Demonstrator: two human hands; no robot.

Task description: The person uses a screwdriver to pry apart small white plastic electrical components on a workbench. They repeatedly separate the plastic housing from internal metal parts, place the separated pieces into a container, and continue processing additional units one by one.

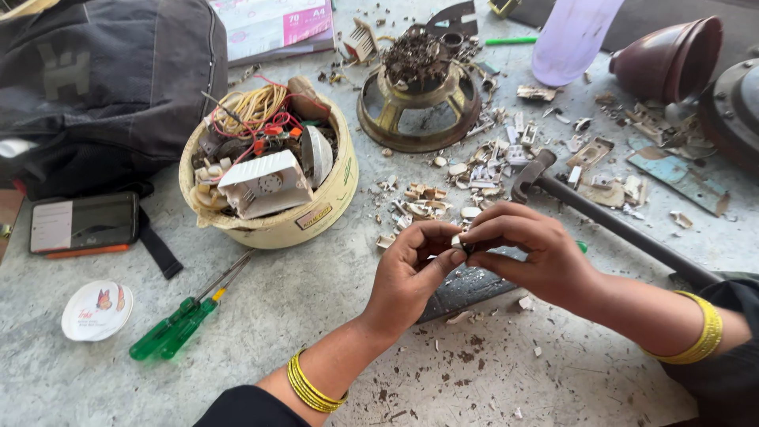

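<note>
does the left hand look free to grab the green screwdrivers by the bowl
Probably not at once: the left hand pinches a small metal piece together with the right hand. The path to the green screwdrivers looks open, with bare table between.

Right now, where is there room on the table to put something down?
Bare table lies between the bowl, the screwdrivers and the left hand. Another patch sits near the bottom edge, though speckled with chips. Around the hammer and round metal frame it is crowded with scraps.

One head-worn camera looks steeply down from close above at a littered grey worktop (316, 300).
</note>
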